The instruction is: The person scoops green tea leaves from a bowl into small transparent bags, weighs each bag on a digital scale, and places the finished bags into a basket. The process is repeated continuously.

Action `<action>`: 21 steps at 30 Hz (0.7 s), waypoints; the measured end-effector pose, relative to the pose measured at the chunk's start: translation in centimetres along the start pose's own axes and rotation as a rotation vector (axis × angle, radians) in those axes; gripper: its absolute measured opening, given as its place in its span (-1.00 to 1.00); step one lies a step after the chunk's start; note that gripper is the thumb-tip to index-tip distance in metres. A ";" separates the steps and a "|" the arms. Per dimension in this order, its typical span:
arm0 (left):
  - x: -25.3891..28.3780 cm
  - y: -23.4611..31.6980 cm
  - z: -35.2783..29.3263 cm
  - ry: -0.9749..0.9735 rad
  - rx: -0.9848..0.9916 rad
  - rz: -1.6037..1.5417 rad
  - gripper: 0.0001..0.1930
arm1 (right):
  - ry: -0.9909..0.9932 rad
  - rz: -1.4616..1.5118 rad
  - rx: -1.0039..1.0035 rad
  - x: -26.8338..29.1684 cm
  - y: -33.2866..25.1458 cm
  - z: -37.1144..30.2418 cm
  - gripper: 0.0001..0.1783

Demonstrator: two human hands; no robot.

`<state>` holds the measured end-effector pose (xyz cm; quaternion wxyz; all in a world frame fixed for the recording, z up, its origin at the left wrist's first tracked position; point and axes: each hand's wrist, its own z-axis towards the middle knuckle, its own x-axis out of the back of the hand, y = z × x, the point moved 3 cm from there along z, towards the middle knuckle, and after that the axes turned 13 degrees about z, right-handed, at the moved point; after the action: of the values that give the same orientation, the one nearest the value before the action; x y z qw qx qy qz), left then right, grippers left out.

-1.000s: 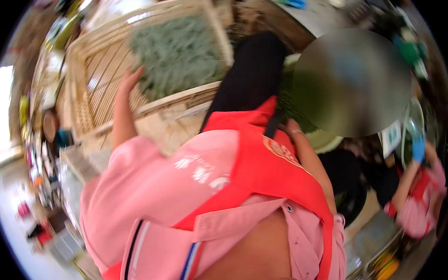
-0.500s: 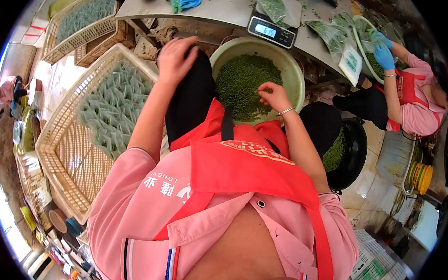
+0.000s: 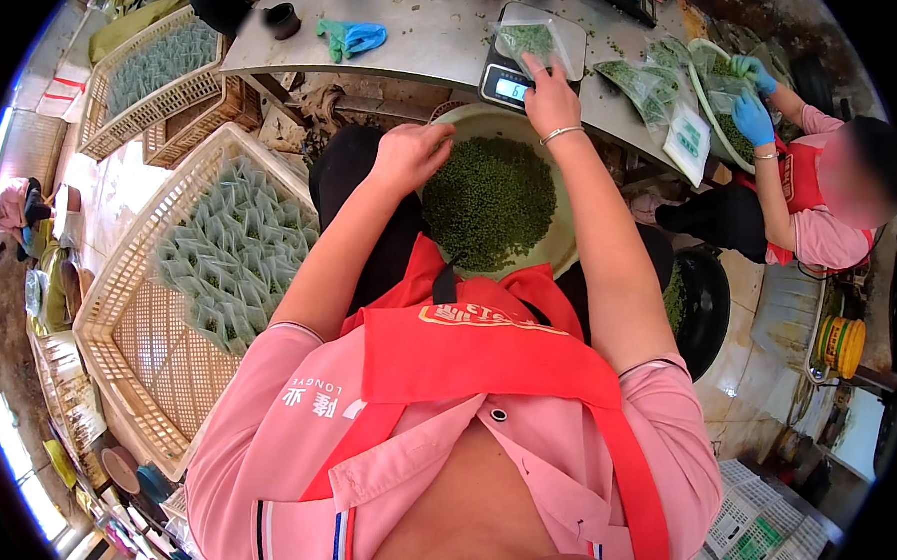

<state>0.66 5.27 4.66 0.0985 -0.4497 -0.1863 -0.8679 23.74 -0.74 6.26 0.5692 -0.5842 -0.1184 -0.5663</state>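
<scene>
My right hand (image 3: 551,99) reaches over the tub to the scale (image 3: 507,82) on the metal table. Its fingertips close at the near edge of a clear plastic bag (image 3: 527,38) holding small green grains, which lies on the weighing plate. My left hand (image 3: 414,158) is curled in the air by the left rim of the pale tub (image 3: 566,200), with nothing visible in its fingers. Between my knees, the tub holds a heap of loose small round green grains (image 3: 487,202). My right forearm hides part of the tub's right side.
Left of me, a cream crate (image 3: 144,367) holds many filled bags (image 3: 240,251); another crate (image 3: 162,77) stands beyond. Blue gloves (image 3: 351,40) lie on the table (image 3: 429,39). At right, a blue-gloved co-worker (image 3: 808,196) handles bags over a basin. A black basin (image 3: 705,311) stands nearby.
My right hand has moved from over the grains up to the bag on the scale. My left hand has left my knee, moved right to the tub rim and curled.
</scene>
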 end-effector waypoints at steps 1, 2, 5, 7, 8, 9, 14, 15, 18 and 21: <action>0.0 0.0 0.2 -0.014 0.000 -0.006 -0.85 | 0.066 0.020 0.039 -0.2 0.6 -0.3 -0.50; -0.1 0.0 0.2 -0.028 0.004 -0.012 -0.85 | 0.097 0.098 0.057 -0.4 1.2 -0.8 -0.55; -0.7 0.6 0.6 -0.134 0.074 -0.066 -0.82 | 0.190 0.321 0.064 -0.4 3.0 -2.4 -0.70; -1.5 1.4 0.5 -0.230 0.170 -0.198 -0.78 | 0.235 0.469 0.025 0.1 2.7 -4.7 -0.80; -2.2 1.7 0.1 -0.280 0.235 -0.310 -0.75 | 0.054 0.766 -0.341 0.4 1.1 -6.0 -0.86; -3.0 2.3 -0.1 -0.332 0.282 -0.429 -0.72 | -0.027 0.920 -0.419 -0.3 1.2 -7.2 -0.85; -5.8 4.4 -0.6 -0.491 0.380 -0.934 -0.50 | -0.335 1.043 -0.538 -1.0 -0.4 -11.0 -0.78; -6.2 4.4 -0.9 -0.533 0.423 -0.991 -0.55 | -0.354 1.022 -0.524 -1.0 -0.7 -11.3 -0.78; -7.2 3.5 -1.2 -0.611 0.515 -1.123 -0.70 | -0.389 1.023 -0.489 -0.8 -1.5 -11.7 -0.81; -7.3 2.7 -1.2 -0.583 0.535 -1.170 -0.81 | -0.258 1.005 -0.417 -1.3 -0.8 -11.7 -0.84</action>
<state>4.92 2.34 -1.33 -0.3312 -0.4503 -0.6232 -0.5470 16.52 -9.20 2.24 0.6226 -0.7335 0.2204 -0.1605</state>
